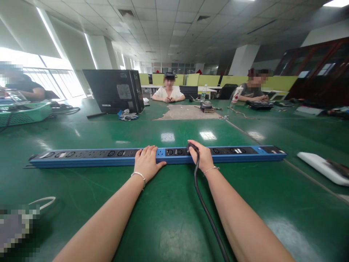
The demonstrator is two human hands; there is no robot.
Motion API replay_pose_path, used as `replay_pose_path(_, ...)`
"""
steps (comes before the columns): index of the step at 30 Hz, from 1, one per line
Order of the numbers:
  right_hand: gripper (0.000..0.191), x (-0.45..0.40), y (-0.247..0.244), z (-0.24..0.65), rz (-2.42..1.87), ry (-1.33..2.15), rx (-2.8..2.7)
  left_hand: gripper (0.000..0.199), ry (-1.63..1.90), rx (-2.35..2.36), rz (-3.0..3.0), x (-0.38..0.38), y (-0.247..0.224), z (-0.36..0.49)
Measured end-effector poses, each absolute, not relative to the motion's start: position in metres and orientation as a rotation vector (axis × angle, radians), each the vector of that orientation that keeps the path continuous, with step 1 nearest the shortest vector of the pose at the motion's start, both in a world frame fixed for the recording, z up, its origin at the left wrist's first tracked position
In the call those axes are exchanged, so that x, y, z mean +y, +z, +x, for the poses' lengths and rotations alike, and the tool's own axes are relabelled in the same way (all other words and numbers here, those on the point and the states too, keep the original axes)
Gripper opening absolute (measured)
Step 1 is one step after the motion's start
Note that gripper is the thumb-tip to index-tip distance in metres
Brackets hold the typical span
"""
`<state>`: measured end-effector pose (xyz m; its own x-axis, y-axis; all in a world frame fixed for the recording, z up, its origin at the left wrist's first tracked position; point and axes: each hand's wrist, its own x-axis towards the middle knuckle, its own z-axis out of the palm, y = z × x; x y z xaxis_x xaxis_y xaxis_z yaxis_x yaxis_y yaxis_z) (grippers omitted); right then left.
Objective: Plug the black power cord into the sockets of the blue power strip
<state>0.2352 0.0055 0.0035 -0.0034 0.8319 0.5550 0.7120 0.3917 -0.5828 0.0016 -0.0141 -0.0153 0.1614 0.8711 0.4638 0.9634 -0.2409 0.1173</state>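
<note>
A long blue and black power strip (231, 158) lies across the green table in front of me, with a row of sockets along its top. My left hand (147, 162) rests on the strip left of its middle, fingers over the top and thumb stretched along the front edge. In my right hand (202, 155) is a black power plug (192, 146), gripped at the strip's top face right of the middle. Whether its pins sit in a socket is hidden. From the plug a thick black cord (203, 203) runs down toward me beside my right forearm.
Beyond the strip stand a black computer case (113, 91), gloves (127, 115), a cardboard sheet (185, 112) and a water bottle (204, 92). A green basket (32, 113) is at the left, a white object (321, 167) at the right. Several people sit around the table.
</note>
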Motion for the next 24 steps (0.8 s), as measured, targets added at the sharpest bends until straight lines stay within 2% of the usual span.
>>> replay_pose_path(11,0.034,-0.008,0.003,0.213,-1.418,-0.302,-1.922,0.063,-0.657,-1.783,-2.228,-0.015,-0.015,0.003)
replay_pose_path(24,0.034,-0.008,-0.005,0.205,-1.467,-0.336,-1.817,0.063,-0.572,-1.796,-2.181,-0.016,-0.013,0.004)
